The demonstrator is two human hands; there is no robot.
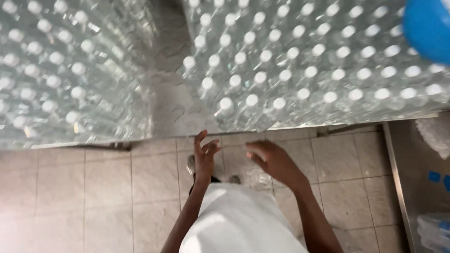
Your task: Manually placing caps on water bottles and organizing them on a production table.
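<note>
My left hand point(205, 153) is raised in front of me with its fingers spread and nothing in it. My right hand point(272, 160) hovers beside it, palm down, fingers loosely curved and empty. Both hands are just below the front lower edge of a big shrink-wrapped stack of clear bottles with white caps point(297, 69). Neither hand touches the stack. A second wrapped stack of the same bottles point(52, 70) stands to the left. My white garment point(241, 227) fills the bottom middle, and my shoe tips show on the floor under the hands.
A narrow gap point(169, 79) separates the two stacks. Beige floor tiles point(83, 196) lie below. A steel table point(407, 197) at the right carries small blue caps and wrapped bottles point(438, 233). A round blue object point(433, 29) hangs at the top right.
</note>
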